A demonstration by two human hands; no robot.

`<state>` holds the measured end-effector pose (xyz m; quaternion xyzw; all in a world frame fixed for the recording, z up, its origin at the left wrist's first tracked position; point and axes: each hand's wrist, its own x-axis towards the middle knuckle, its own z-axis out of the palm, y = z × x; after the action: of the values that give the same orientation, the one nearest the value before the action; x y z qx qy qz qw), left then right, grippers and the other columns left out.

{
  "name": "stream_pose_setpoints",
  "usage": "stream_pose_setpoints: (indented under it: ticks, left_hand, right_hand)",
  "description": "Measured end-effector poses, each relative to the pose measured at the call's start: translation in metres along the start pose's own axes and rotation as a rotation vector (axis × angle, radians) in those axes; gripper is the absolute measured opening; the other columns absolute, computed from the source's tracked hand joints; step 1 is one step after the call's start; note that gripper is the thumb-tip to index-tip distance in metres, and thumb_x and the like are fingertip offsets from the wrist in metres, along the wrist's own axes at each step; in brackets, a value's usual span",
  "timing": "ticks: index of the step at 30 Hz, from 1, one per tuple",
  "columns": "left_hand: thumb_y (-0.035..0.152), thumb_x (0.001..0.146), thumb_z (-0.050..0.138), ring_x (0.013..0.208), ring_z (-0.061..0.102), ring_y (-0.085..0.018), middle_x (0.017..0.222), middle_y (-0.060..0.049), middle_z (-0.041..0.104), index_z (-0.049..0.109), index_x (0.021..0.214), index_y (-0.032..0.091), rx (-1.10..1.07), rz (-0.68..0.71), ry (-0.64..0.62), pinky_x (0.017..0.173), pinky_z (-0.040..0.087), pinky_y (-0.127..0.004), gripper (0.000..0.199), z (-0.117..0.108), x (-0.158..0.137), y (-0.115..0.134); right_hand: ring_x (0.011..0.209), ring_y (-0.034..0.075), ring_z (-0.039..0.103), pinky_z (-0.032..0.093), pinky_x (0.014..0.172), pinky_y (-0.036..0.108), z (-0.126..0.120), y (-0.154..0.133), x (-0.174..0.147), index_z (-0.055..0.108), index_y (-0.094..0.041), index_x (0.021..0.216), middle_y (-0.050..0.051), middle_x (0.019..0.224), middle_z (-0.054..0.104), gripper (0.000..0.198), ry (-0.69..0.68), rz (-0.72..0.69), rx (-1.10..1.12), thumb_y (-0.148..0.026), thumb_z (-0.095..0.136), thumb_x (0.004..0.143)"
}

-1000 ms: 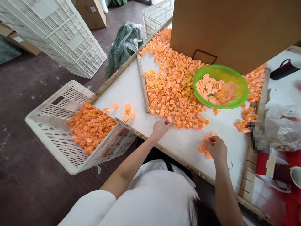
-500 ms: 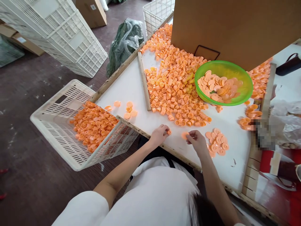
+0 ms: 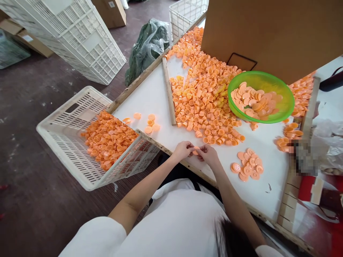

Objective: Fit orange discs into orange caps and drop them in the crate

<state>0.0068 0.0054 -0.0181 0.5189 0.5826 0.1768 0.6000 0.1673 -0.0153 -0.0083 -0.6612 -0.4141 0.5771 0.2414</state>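
My left hand and my right hand meet above the white tabletop near its front edge. Pinched between their fingertips is a flat orange disc, gripped by my right hand. The small orange cup in my left fingers is mostly hidden by the disc and fingers. To the right of my hands lies a loose group of orange discs. Beyond them spreads a large heap of small orange cups, many with their mouths up.
A green bowl with orange discs stands by a large cardboard box. At left, a white crate holds many orange pieces. A wooden strip borders the heap. Several orange pieces lie left of it.
My right hand has moved left with the disc, bringing it against the piece in my left hand. The view has shifted slightly, while my left hand stays nearly in place.
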Motion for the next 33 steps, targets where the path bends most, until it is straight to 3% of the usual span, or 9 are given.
stream_pose_setpoints:
  ticks: [3, 8, 11, 18, 21, 24, 28, 33]
  left_hand:
    - [0.028, 0.079, 0.061, 0.058, 0.061, -0.012, 0.067, -0.002, 0.065, 0.06, 0.083, 0.014, -0.034, -0.03, -0.018, 0.057, 0.05, -0.023, 0.015, 0.0, 0.003, -0.001]
    - [0.024, 0.078, 0.059, 0.057, 0.06, -0.011, 0.067, -0.001, 0.065, 0.06, 0.079, 0.015, 0.087, 0.004, 0.018, 0.056, 0.048, -0.022, 0.009, 0.002, 0.004, 0.002]
    - [0.022, 0.079, 0.056, 0.056, 0.06, -0.012, 0.064, 0.0, 0.065, 0.06, 0.08, 0.015, 0.126, 0.009, 0.014, 0.057, 0.048, -0.023, 0.007, 0.001, 0.002, 0.003]
    - [0.024, 0.08, 0.056, 0.058, 0.062, -0.013, 0.066, -0.002, 0.066, 0.059, 0.079, 0.016, 0.053, -0.013, 0.002, 0.058, 0.051, -0.025, 0.008, 0.003, 0.001, 0.0]
    - [0.024, 0.079, 0.059, 0.057, 0.063, -0.015, 0.064, -0.002, 0.065, 0.056, 0.078, 0.015, -0.03, -0.059, -0.031, 0.055, 0.052, -0.026, 0.009, 0.003, 0.002, 0.002]
    - [0.025, 0.079, 0.061, 0.058, 0.064, -0.015, 0.062, -0.002, 0.064, 0.056, 0.077, 0.015, -0.066, -0.079, -0.053, 0.055, 0.052, -0.026, 0.012, 0.001, 0.002, 0.004]
    - [0.023, 0.08, 0.059, 0.058, 0.064, -0.014, 0.063, -0.002, 0.064, 0.057, 0.079, 0.015, -0.024, -0.086, -0.037, 0.055, 0.051, -0.024, 0.008, 0.0, 0.003, 0.006]
    - [0.025, 0.08, 0.055, 0.055, 0.061, -0.013, 0.064, -0.002, 0.064, 0.059, 0.081, 0.015, 0.086, -0.028, -0.027, 0.055, 0.049, -0.024, 0.011, 0.006, 0.004, 0.007]
  right_hand:
    - [0.057, 0.016, 0.063, 0.052, 0.052, 0.029, 0.0, 0.002, 0.003, 0.052, -0.022, 0.076, 0.002, 0.068, 0.067, 0.026, -0.038, 0.039, -0.033, -0.043, 0.066, 0.071]
    - [0.055, 0.016, 0.061, 0.048, 0.05, 0.028, 0.005, 0.004, 0.001, 0.051, -0.023, 0.075, 0.001, 0.065, 0.066, 0.019, 0.067, -0.045, -0.153, -0.04, 0.06, 0.075]
    - [0.056, 0.016, 0.061, 0.047, 0.051, 0.028, 0.004, 0.002, -0.002, 0.052, -0.024, 0.078, 0.0, 0.067, 0.067, 0.02, 0.006, -0.059, -0.132, -0.042, 0.058, 0.076]
    - [0.057, 0.014, 0.059, 0.043, 0.055, 0.026, 0.005, -0.002, -0.003, 0.053, -0.021, 0.081, -0.002, 0.066, 0.065, 0.033, 0.089, -0.115, -0.346, -0.045, 0.069, 0.064]
    - [0.055, 0.014, 0.059, 0.044, 0.054, 0.026, 0.003, -0.003, -0.001, 0.054, -0.022, 0.081, -0.002, 0.064, 0.065, 0.029, 0.017, -0.105, -0.281, -0.043, 0.068, 0.066]
    - [0.054, 0.016, 0.062, 0.047, 0.05, 0.028, -0.001, -0.003, 0.003, 0.054, -0.022, 0.081, 0.001, 0.066, 0.067, 0.025, -0.07, 0.001, -0.113, -0.044, 0.063, 0.073]
    - [0.05, 0.017, 0.062, 0.049, 0.045, 0.028, 0.0, -0.002, 0.013, 0.053, -0.022, 0.076, 0.002, 0.064, 0.066, 0.02, -0.021, 0.086, -0.08, -0.039, 0.061, 0.075]
    - [0.049, 0.016, 0.061, 0.048, 0.045, 0.028, 0.008, -0.008, 0.011, 0.052, -0.022, 0.076, 0.001, 0.062, 0.065, 0.017, -0.002, 0.068, -0.112, -0.037, 0.06, 0.076]
